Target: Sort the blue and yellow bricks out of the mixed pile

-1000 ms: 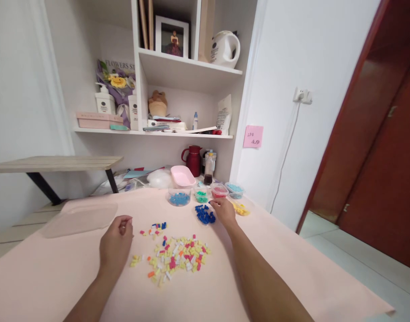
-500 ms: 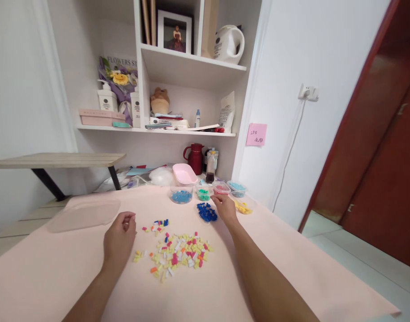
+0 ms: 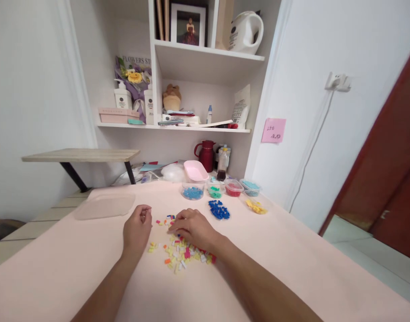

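Observation:
Small plastic building bricks [image 3: 178, 257] in yellow, white, pink and orange lie in a loose pile on the pink-covered table [image 3: 151, 290]. My right hand [image 3: 194, 228] is over the upper part of the pile, fingers bent down and apart, covering some bricks. Its fingertips are close to a smaller cluster of bricks [image 3: 163, 222] that includes blue ones. Left of the pile, my left hand [image 3: 138, 228] rests with its fingers curled together; whatever they may hold is hidden.
Dark blue bricks [image 3: 219, 210] sit behind my right hand. Clear tubs of blue [image 3: 193, 192], green [image 3: 215, 192], red [image 3: 234, 188], light blue [image 3: 251, 186] and yellow pieces [image 3: 256, 206] stand farther back. A clear lid-like tray [image 3: 104, 207] lies at left. Behind are a pink basin [image 3: 196, 171] and bottle [image 3: 222, 165].
My right hand has moved left and nearer, from beside the dark blue bricks and tubs to over the pile. My left hand keeps its curled pose. The view has swung slightly left.

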`<action>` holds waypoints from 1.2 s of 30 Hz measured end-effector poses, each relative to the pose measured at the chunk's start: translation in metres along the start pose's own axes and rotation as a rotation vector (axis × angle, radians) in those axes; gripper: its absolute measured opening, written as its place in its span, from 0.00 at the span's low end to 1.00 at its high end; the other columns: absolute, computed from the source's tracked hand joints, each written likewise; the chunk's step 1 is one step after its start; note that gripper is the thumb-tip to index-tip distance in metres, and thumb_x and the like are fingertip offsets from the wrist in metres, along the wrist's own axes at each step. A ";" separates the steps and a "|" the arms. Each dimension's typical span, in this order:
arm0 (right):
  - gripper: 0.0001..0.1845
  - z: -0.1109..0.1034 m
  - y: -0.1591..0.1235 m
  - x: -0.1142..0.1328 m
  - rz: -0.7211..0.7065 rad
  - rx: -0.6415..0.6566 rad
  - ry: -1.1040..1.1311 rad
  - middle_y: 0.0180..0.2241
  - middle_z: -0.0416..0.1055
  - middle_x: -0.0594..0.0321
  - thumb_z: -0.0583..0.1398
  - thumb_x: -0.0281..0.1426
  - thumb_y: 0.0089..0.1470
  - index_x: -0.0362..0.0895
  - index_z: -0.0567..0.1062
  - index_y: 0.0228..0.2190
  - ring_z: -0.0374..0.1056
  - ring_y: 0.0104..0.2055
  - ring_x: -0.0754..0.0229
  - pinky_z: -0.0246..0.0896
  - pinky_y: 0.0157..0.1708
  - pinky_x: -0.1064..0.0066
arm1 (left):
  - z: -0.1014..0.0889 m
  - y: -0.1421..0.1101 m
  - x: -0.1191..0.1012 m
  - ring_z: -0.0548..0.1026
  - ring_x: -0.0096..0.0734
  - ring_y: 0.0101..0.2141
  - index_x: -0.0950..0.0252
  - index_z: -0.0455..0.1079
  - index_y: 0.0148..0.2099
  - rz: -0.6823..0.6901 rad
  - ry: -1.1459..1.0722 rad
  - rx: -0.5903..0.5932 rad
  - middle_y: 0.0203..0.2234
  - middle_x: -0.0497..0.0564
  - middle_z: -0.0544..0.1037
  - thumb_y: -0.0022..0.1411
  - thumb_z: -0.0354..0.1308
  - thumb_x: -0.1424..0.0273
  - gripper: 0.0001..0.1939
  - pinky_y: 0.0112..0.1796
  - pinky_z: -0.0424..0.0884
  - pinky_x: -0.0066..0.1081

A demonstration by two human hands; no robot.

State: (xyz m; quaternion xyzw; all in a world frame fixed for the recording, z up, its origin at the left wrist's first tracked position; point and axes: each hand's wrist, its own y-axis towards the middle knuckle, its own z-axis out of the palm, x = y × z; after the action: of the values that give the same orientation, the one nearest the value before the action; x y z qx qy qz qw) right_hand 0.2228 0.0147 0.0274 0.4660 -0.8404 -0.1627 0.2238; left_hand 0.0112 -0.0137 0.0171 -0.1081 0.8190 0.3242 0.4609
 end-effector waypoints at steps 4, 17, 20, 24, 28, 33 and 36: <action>0.10 0.003 0.000 0.004 0.031 0.039 -0.077 0.43 0.75 0.62 0.59 0.29 0.59 0.54 0.80 0.38 0.67 0.45 0.57 0.55 0.45 0.65 | 0.001 0.000 0.001 0.74 0.29 0.22 0.57 0.68 0.39 0.021 -0.004 0.007 0.25 0.44 0.76 0.57 0.52 0.62 0.08 0.27 0.68 0.28; 0.07 0.003 0.002 -0.001 0.139 0.090 -0.048 0.37 0.77 0.65 0.65 0.25 0.50 0.49 0.79 0.29 0.66 0.44 0.56 0.53 0.44 0.65 | 0.001 -0.002 -0.001 0.74 0.29 0.22 0.57 0.69 0.39 0.011 0.015 0.039 0.25 0.45 0.77 0.58 0.51 0.62 0.09 0.27 0.68 0.27; 0.07 0.002 0.002 -0.003 0.158 0.053 0.058 0.38 0.77 0.65 0.65 0.24 0.49 0.49 0.79 0.28 0.67 0.45 0.56 0.55 0.46 0.66 | 0.001 -0.001 0.000 0.74 0.29 0.22 0.58 0.69 0.39 0.013 0.015 0.033 0.25 0.45 0.77 0.58 0.51 0.62 0.09 0.27 0.69 0.28; 0.06 -0.013 0.001 -0.016 0.206 -0.096 0.243 0.38 0.77 0.64 0.64 0.25 0.50 0.48 0.80 0.29 0.69 0.45 0.57 0.58 0.47 0.67 | 0.001 -0.001 0.000 0.74 0.29 0.22 0.57 0.69 0.38 0.009 -0.005 0.033 0.25 0.44 0.77 0.58 0.51 0.62 0.09 0.27 0.69 0.28; 0.05 -0.040 -0.009 -0.050 0.341 -0.359 0.310 0.36 0.78 0.63 0.62 0.30 0.52 0.47 0.79 0.29 0.72 0.43 0.57 0.61 0.48 0.66 | -0.001 0.000 -0.001 0.75 0.30 0.23 0.57 0.69 0.38 0.009 0.016 0.021 0.25 0.44 0.76 0.57 0.52 0.62 0.09 0.29 0.69 0.29; 0.11 -0.060 -0.036 -0.101 0.678 -0.607 0.210 0.34 0.79 0.59 0.60 0.37 0.52 0.45 0.80 0.30 0.73 0.40 0.53 0.65 0.43 0.64 | 0.000 0.006 0.008 0.76 0.32 0.26 0.57 0.69 0.38 -0.013 0.073 0.026 0.25 0.45 0.76 0.57 0.51 0.61 0.09 0.30 0.68 0.29; 0.12 -0.057 -0.047 -0.119 0.771 -0.655 0.143 0.36 0.79 0.57 0.59 0.37 0.52 0.44 0.80 0.30 0.73 0.40 0.52 0.65 0.43 0.62 | 0.001 0.012 0.015 0.76 0.34 0.29 0.57 0.70 0.37 0.002 0.149 0.049 0.27 0.46 0.78 0.56 0.51 0.62 0.09 0.30 0.67 0.29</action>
State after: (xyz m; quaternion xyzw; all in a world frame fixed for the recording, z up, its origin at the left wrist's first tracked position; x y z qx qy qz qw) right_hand 0.3415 0.0885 0.0262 0.0375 -0.8387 -0.2906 0.4590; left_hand -0.0017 -0.0021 0.0095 -0.1200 0.8588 0.2955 0.4010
